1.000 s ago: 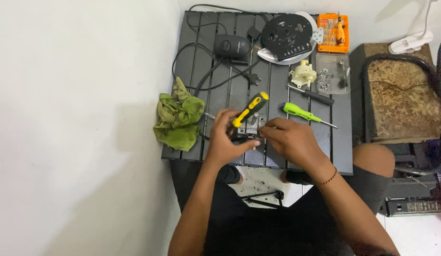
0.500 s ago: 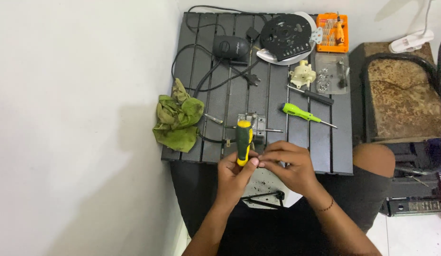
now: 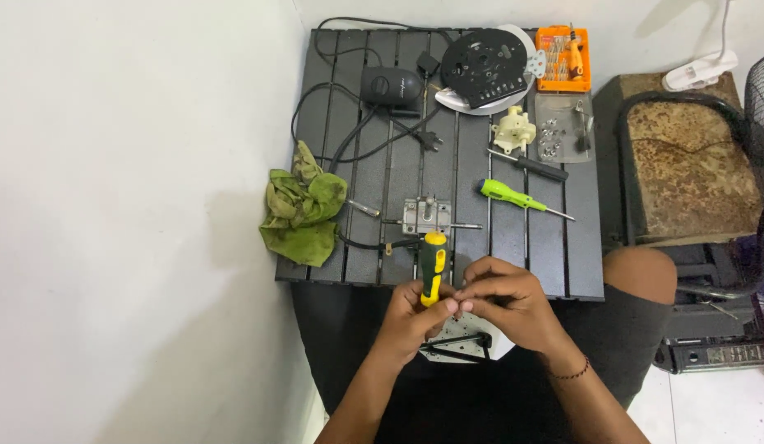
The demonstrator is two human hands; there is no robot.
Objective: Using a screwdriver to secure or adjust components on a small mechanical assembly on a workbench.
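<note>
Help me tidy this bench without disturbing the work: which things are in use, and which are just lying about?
In use:
left hand gripping yellow-black screwdriver
right hand at its tip
small metal part close in front

Lying about:
green screwdriver
green rag
black round disc
orange bit case

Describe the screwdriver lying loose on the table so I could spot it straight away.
Start at the black slatted table and look toward its right half, below the black round disc. There lies the bright green screwdriver, pointing right. Its neighbour just above, the black screwdriver, is dark; the yellow-and-black screwdriver sits in the left hand.
</note>
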